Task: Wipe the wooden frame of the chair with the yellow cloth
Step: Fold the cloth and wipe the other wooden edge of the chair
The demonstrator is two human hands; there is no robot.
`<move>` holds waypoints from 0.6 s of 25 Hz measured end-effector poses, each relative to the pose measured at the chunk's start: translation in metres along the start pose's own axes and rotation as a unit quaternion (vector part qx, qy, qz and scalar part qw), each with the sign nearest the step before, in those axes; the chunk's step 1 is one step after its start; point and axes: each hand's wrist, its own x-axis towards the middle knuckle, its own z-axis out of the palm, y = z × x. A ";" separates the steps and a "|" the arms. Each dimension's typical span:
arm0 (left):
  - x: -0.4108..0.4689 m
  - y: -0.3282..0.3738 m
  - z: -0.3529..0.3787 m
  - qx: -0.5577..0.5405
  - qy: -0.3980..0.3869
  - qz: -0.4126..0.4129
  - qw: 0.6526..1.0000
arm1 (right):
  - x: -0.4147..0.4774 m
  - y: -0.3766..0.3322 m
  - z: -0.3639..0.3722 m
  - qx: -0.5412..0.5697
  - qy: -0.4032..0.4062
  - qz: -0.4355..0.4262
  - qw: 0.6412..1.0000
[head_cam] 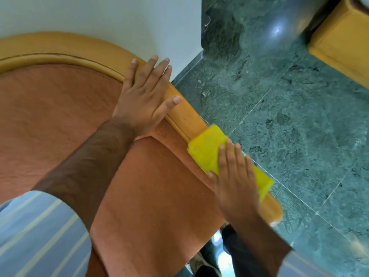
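The chair's curved wooden frame runs from the upper left down to the right arm's rounded end near the lower right. Orange upholstery fills the back and seat inside it. A folded yellow cloth lies on the right arm of the frame. My right hand presses flat on the cloth, fingers together and pointing up the arm. My left hand rests flat on the frame higher up, fingers spread, holding nothing.
A white wall stands right behind the chair back. Green marble floor spreads to the right. A yellow-tan upholstered piece of furniture stands at the top right. My dark trousers and a shoe show below the seat.
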 end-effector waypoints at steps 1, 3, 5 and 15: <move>0.000 0.000 0.001 0.003 0.003 -0.003 1.000 | 0.023 -0.015 -0.005 0.025 0.006 -0.002 1.000; 0.000 -0.001 0.002 0.001 0.006 -0.010 1.000 | 0.051 -0.033 -0.012 0.061 0.016 -0.002 0.998; 0.003 0.005 -0.003 -0.013 -0.012 -0.017 1.000 | 0.052 -0.033 -0.015 0.083 0.023 -0.025 0.996; 0.029 0.075 -0.007 -0.143 -0.150 -0.017 0.978 | 0.026 0.072 -0.054 0.369 -0.101 0.150 0.912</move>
